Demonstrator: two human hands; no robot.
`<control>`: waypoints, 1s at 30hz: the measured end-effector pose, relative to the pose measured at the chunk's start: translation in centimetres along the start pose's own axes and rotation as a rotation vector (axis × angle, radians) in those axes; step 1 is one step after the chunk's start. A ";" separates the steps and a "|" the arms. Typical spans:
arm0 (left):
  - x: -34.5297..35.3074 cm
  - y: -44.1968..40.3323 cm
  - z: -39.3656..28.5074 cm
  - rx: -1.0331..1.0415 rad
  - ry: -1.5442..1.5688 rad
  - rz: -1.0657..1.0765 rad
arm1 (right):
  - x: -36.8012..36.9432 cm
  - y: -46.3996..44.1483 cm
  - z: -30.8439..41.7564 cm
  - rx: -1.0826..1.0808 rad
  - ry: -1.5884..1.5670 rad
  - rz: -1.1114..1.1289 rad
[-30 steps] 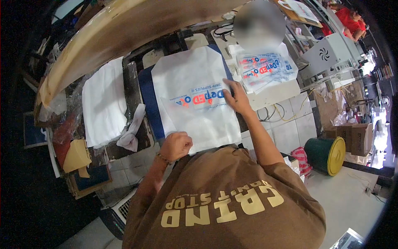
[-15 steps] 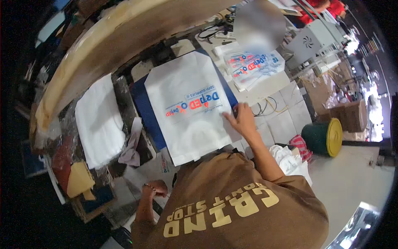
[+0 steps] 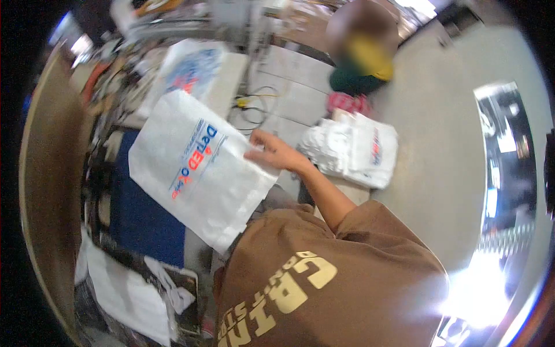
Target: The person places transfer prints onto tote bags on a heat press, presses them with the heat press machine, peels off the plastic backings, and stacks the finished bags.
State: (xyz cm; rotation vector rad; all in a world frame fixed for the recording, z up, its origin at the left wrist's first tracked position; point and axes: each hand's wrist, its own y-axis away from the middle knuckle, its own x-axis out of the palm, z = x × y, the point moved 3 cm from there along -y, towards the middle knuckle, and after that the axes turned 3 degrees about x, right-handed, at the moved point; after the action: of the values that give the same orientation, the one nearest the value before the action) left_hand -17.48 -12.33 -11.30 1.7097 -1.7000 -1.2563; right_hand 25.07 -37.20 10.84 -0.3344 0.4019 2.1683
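A flat white bag (image 3: 167, 144) with blue and red printing is in front of my body, tilted and away from the middle of the blue board (image 3: 147, 211). My right hand (image 3: 274, 151) is closed on the bag's right edge, thumb on top. Motion smears the fingertips a little. Part of the blue board shows to the left of the bag and below it. My left hand is out of view.
A pile of white printed bags (image 3: 358, 147) stands at the right. More printed bags (image 3: 193, 66) lie on the table at the back. A dark green bin (image 3: 352, 82) is beyond the pile. Loose cables (image 3: 257, 107) lie on the tiled surface. White sheets (image 3: 127, 295) are at lower left.
The bag has come off the middle of the blue board and shifted right with my right hand. My view has turned right, and my left hand has left it.
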 end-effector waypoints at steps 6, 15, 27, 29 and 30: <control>-0.1 -1.1 -3.7 -0.035 -0.064 -0.043 | -16.8 11.4 -17.6 0.171 -0.737 -0.816; 3.2 -0.5 -9.6 -0.077 -0.133 -0.085 | -20.6 23.9 -45.7 0.396 -0.752 -1.821; 6.7 3.0 -9.9 -0.147 -0.091 -0.142 | -19.2 22.3 -44.9 1.190 -0.017 -1.372; 7.0 3.2 -9.7 -0.158 -0.084 -0.147 | -20.3 22.7 -44.2 1.354 0.128 -1.270; 7.2 3.3 -9.5 -0.165 -0.081 -0.150 | -20.8 22.8 -46.4 1.206 0.257 -1.203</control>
State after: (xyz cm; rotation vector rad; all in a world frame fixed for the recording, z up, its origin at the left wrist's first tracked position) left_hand -12.71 -22.43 -5.99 1.7346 -1.4881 -1.5072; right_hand 22.86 -83.66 -19.85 -0.0829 1.1733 0.5021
